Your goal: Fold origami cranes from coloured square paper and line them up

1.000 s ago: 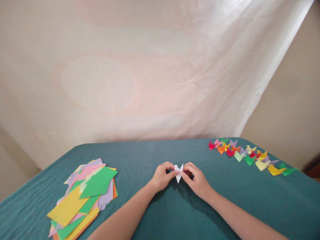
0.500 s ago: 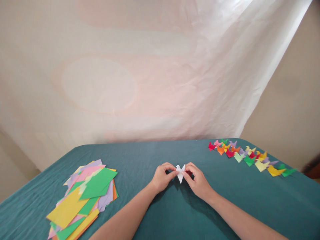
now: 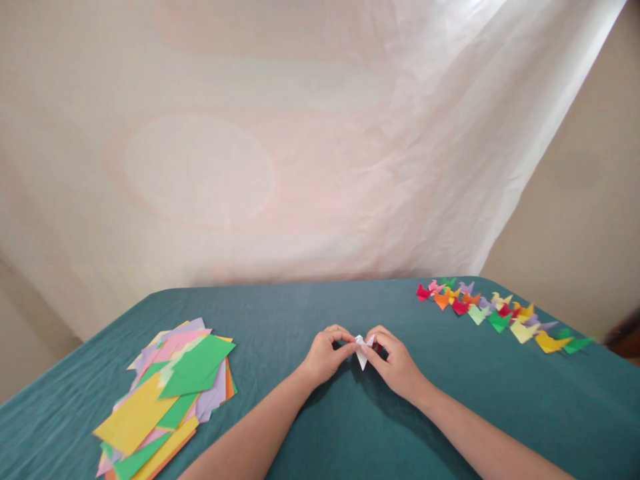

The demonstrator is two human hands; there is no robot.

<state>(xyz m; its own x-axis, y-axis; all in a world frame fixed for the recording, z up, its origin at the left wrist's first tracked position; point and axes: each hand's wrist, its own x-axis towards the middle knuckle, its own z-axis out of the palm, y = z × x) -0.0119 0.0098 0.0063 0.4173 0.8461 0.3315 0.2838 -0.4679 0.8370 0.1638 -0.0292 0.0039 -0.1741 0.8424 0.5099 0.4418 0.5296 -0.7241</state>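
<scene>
A small white origami bird [image 3: 363, 360] is held just above the table, between my two hands. My left hand [image 3: 327, 355] pinches its left side between thumb and fingers. On the opposite side my right hand [image 3: 391, 360] grips the bird near its pointed tail, thumb across the front. The bird's lower point hangs downward, and the fingertips hide part of its body.
A dark green cloth covers the table [image 3: 280, 320]. At the left lies a loose pile of coloured paper sheets [image 3: 195, 367]. Several folded paper birds [image 3: 500, 322] stand in slanting rows at the right. A pale sheet [image 3: 320, 167] hangs behind.
The white bird has tipped and sunk slightly between my fingers, its tail now leaning more to the right. Both hands have stayed almost in place.
</scene>
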